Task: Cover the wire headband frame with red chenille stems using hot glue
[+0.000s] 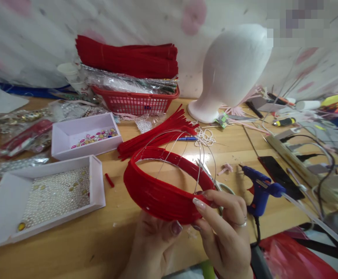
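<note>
Red band (160,201), edge in fingers (215,219), above table (99,240).

right grip (225,234): silver ring (241,224) | left thumb polish (176,228): dark, glossy

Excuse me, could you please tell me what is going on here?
A person holds a red band, with thin wires arching over it, above a wooden table. The right hand pinches its near right side; the left hand is at its lower edge, fingers mostly hidden. A blue glue gun lies to the right, and a white box of beads stands to the left.
</note>
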A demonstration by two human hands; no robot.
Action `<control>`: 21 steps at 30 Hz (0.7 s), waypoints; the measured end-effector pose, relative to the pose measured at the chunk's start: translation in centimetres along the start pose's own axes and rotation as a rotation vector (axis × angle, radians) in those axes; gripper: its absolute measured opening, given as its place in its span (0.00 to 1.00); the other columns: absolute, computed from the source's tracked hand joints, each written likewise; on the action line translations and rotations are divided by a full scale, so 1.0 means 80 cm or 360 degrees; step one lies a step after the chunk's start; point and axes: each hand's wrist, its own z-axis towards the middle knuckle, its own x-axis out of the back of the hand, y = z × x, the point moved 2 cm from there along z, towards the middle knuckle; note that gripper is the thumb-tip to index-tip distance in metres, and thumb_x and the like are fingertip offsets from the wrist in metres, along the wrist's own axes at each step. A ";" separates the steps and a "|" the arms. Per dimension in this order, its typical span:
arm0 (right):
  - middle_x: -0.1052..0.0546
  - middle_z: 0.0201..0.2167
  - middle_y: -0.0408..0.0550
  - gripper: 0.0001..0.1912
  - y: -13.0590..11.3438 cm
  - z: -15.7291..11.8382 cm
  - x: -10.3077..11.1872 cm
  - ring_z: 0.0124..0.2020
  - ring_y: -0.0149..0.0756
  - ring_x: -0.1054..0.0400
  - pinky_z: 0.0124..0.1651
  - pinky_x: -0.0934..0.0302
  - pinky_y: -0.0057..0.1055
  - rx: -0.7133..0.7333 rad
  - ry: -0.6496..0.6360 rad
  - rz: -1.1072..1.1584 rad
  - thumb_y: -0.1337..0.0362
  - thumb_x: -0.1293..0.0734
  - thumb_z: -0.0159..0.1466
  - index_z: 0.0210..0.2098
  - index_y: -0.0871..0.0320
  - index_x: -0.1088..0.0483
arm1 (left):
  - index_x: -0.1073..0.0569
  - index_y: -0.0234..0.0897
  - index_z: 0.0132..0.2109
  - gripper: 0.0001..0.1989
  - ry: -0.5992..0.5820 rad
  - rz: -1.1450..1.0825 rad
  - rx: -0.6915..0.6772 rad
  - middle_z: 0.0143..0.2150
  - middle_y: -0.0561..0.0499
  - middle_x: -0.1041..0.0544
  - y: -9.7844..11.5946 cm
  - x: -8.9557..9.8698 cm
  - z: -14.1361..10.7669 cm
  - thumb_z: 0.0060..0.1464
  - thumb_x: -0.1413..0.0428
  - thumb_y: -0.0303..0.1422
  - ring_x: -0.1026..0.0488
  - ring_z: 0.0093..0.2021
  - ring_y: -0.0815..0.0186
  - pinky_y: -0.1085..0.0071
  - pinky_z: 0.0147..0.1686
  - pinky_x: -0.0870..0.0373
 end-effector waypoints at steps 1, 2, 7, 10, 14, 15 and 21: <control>0.31 0.47 0.49 0.26 0.000 0.000 0.000 0.40 0.39 0.37 0.44 0.39 0.39 -0.0005 0.0002 0.0002 0.75 0.37 0.68 0.62 0.49 0.32 | 0.19 0.45 0.53 0.30 -0.0030 0.0005 -0.0019 0.43 0.47 0.13 0.000 -0.001 0.001 0.41 0.24 0.39 0.16 0.47 0.51 0.59 0.51 0.19; 0.31 0.46 0.49 0.27 0.000 0.000 0.000 0.40 0.40 0.37 0.43 0.39 0.39 -0.0010 -0.0003 0.0004 0.75 0.37 0.68 0.64 0.48 0.34 | 0.19 0.46 0.53 0.29 -0.0023 0.0010 -0.0031 0.43 0.47 0.13 0.000 -0.001 0.001 0.41 0.25 0.39 0.16 0.46 0.51 0.59 0.51 0.19; 0.32 0.47 0.49 0.27 0.002 0.000 0.001 0.40 0.39 0.39 0.44 0.40 0.39 -0.0007 -0.0033 0.0018 0.76 0.39 0.69 0.64 0.50 0.35 | 0.18 0.47 0.50 0.32 0.0259 0.0009 0.0016 0.36 0.51 0.13 0.001 -0.005 -0.004 0.33 0.22 0.39 0.15 0.39 0.55 0.64 0.46 0.18; 0.32 0.46 0.49 0.25 0.004 0.002 0.002 0.40 0.38 0.38 0.43 0.40 0.39 0.0001 -0.0028 -0.0001 0.75 0.39 0.69 0.63 0.50 0.35 | 0.18 0.47 0.50 0.33 0.0283 -0.0028 0.0032 0.37 0.51 0.13 0.002 -0.011 -0.005 0.32 0.22 0.39 0.15 0.39 0.55 0.65 0.45 0.18; 0.31 0.44 0.48 0.23 0.003 0.005 0.003 0.39 0.37 0.37 0.41 0.38 0.37 -0.0002 0.0020 -0.0023 0.75 0.38 0.70 0.60 0.50 0.33 | 0.19 0.45 0.52 0.34 0.0233 -0.0070 0.0013 0.42 0.49 0.13 0.002 -0.016 -0.004 0.34 0.22 0.38 0.16 0.44 0.54 0.64 0.49 0.19; 0.31 0.44 0.48 0.21 0.002 0.006 0.003 0.39 0.36 0.37 0.41 0.38 0.36 -0.0001 0.0035 -0.0024 0.75 0.38 0.69 0.58 0.51 0.32 | 0.19 0.45 0.53 0.34 0.0225 -0.0072 0.0009 0.43 0.49 0.13 0.001 -0.017 -0.004 0.34 0.22 0.38 0.16 0.45 0.54 0.64 0.50 0.19; 0.28 0.43 0.48 0.16 0.003 0.007 0.004 0.38 0.35 0.36 0.40 0.37 0.35 -0.0013 0.0062 -0.0042 0.75 0.37 0.68 0.51 0.52 0.26 | 0.19 0.45 0.51 0.32 0.0201 -0.0059 0.0012 0.41 0.49 0.13 0.000 -0.014 -0.003 0.36 0.22 0.37 0.16 0.45 0.53 0.63 0.50 0.19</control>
